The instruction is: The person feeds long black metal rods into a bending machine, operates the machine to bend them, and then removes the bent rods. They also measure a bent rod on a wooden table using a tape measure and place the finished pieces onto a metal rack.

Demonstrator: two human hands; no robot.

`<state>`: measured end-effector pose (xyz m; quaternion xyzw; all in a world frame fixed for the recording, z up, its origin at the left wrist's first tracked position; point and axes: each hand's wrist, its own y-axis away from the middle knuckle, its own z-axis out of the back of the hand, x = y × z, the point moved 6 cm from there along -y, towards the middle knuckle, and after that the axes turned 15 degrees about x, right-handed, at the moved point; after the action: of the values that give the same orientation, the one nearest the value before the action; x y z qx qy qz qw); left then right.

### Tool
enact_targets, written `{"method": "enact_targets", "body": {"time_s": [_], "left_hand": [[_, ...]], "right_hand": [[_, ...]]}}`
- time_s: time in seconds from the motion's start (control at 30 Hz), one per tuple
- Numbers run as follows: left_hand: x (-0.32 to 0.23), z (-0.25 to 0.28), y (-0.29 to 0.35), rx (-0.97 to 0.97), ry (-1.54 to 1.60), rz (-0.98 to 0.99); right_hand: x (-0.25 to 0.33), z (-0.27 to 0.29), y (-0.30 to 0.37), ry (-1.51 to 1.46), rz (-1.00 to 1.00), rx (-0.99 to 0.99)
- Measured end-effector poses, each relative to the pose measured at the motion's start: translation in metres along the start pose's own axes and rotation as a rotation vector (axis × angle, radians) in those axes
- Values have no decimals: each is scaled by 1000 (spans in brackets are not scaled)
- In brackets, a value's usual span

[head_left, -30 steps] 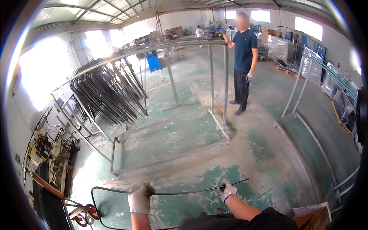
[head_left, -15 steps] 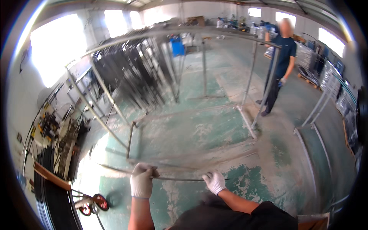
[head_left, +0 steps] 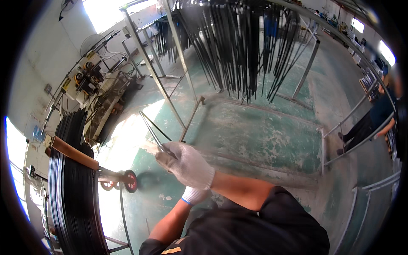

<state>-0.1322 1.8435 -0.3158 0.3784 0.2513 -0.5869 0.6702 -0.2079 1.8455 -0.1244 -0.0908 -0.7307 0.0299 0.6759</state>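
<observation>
My right hand (head_left: 187, 165), in a white knit glove, is closed on a thin dark metal rod (head_left: 149, 127) with a bent corner that sticks up and to the left over the green floor. My left hand (head_left: 194, 195), also gloved, sits just below and behind the right wrist. Only its cuff and the back of the glove show, so I cannot tell whether it holds anything. Both forearms come out of my dark shirt at the bottom of the head view.
A steel rack (head_left: 170, 68) hung with many black rods (head_left: 238, 51) stands ahead. A thick stack of black strips (head_left: 72, 195) lies on a cart with red wheels (head_left: 129, 180) at left. Machinery (head_left: 89, 80) lines the left wall. Another person (head_left: 380, 114) stands by railings at right.
The view has swung left toward the rack and the cart. The rod, held level between both hands before, now points up-left from my right hand, and my left hand has tucked under the right.
</observation>
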Motion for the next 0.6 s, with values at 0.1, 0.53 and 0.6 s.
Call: {"method": "enact_targets", "body": {"time_s": [0.1,0.53,0.6], "left_hand": [[35,59,-6,-87,41,87],[281,298,-1,-245,628,140],[308,337,-17,-258,723,95]], "right_hand": [[-7,6,-69,88,-69,-105],[-7,27,-347,-4,52,-237],[-17,37,-383,48,136,-302]]}}
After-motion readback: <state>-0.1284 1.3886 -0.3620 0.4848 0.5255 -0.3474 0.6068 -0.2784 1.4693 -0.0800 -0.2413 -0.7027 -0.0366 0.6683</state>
